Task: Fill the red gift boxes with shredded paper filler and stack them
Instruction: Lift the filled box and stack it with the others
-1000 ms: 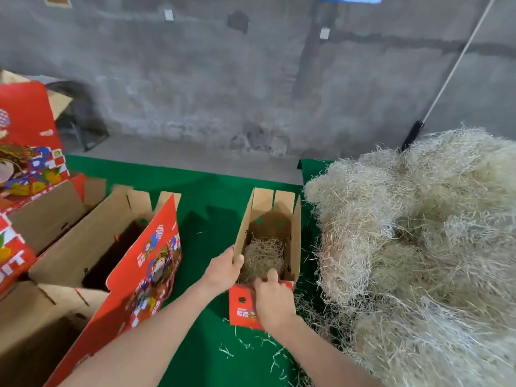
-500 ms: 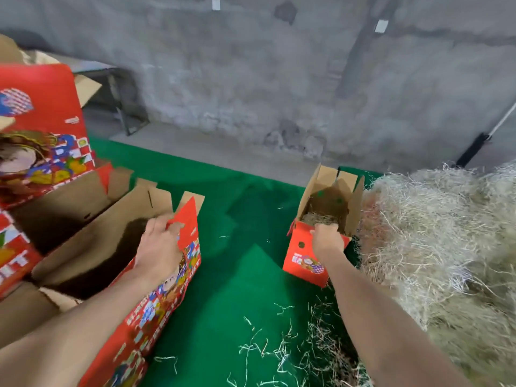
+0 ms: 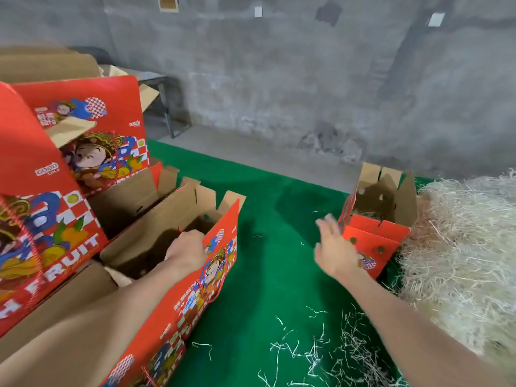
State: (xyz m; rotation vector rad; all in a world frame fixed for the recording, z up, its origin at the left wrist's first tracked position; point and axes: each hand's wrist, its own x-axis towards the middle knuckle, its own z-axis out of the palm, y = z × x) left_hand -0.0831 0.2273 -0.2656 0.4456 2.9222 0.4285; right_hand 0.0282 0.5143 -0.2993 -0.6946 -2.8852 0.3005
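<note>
At the far left, stacked red boxes (image 3: 69, 163) with cartoon prints stand on end, their brown flaps open. Just beside them an open red gift box (image 3: 156, 233) lies tilted on the green mat (image 3: 265, 275). The left hand (image 3: 185, 251) grips the top edge of its red front wall, fingers curled over into the box. Toward the right, the right hand (image 3: 335, 252) is blurred, its fingers spread and holding nothing, just in front of a smaller red box (image 3: 377, 241); contact cannot be told. That box stands open with some filler low inside. The shredded paper filler (image 3: 460, 247) is heaped against its right side, and loose strands (image 3: 321, 353) lie on the mat.
</note>
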